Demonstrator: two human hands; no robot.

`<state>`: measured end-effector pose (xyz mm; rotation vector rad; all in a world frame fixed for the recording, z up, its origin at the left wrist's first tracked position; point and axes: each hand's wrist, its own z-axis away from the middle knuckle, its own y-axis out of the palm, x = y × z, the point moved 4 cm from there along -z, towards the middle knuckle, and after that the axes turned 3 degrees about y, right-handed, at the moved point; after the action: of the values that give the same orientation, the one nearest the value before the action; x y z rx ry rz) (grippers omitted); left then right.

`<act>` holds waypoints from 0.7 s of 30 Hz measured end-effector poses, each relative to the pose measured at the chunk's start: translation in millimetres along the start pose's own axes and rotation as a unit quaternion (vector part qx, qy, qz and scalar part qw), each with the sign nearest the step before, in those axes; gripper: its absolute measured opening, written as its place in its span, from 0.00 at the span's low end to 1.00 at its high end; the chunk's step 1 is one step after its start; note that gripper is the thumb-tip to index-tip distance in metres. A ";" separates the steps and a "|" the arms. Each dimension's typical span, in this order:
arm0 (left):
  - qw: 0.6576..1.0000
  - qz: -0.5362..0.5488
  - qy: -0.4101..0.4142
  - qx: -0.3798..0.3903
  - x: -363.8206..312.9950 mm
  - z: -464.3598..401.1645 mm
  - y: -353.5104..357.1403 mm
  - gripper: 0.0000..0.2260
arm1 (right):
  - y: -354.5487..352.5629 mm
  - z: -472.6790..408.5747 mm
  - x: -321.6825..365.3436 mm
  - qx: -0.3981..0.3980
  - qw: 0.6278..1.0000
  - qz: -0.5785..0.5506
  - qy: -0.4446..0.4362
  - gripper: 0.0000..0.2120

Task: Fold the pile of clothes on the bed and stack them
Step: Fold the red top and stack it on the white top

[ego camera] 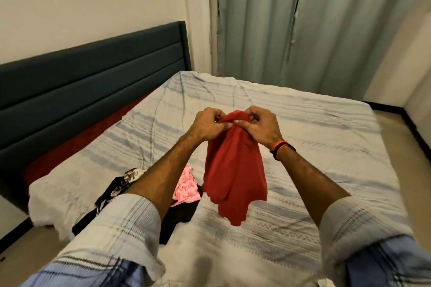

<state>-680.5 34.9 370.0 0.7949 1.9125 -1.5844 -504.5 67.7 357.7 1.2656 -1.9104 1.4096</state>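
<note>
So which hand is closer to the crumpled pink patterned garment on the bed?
Left. The left hand is above the crumpled pink patterned garment; the right hand is farther right. Both grip the red cloth.

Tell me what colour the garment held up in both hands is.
Plain red. The garment hangs from both hands above the bed, clearest in the head view.

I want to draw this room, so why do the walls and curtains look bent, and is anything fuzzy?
Head view: the wide lens bows the curtains and headboard; edges and sleeves look smeared, while both hands gripping the red shirt look sharper under warm, dim light.
</note>
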 end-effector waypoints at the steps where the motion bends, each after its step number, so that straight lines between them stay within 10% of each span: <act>1: 1.000 -0.010 0.002 0.017 1.2 -0.9 0.3 0.04 | -3.9 -2.2 3.3 -0.016 1.000 -0.010 0.000 0.09; 7: 0.995 -0.048 -0.009 0.083 13.8 -11.1 -1.0 0.09 | -31.4 -16.2 21.7 -0.112 0.992 -0.050 0.020 0.08; 21: 0.952 0.285 0.051 -0.097 -60.5 -62.2 -23.2 0.07 | -68.9 -20.7 47.0 -0.137 0.989 0.048 0.025 0.15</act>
<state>-657.5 86.5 439.9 1.2229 1.6613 -1.0055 -470.9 63.5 436.6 1.0124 -2.0713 1.1599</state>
